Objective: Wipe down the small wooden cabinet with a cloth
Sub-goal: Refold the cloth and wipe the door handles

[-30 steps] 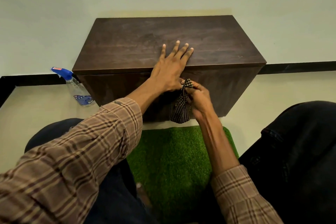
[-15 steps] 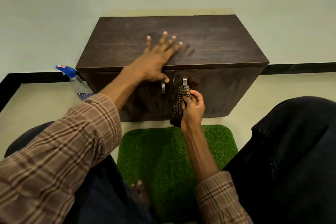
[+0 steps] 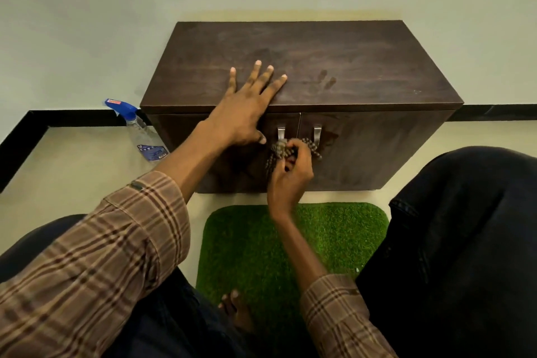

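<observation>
The small wooden cabinet [image 3: 343, 67] sits in the upper middle of the frame, backed against the wall, doors facing the camera. The left hand [image 3: 244, 107] lies flat with fingers spread on the top's front edge, thumb hanging over the left door, clasping nothing. Just below centre, the right hand [image 3: 290, 174] is clenched around the checked cloth [image 3: 280, 148], bunched against the doors right under the two metal handles [image 3: 316, 134]. A spray bottle [image 3: 142, 134] stands at the cabinet's left side, and a green mat [image 3: 343, 238] lies below.
</observation>
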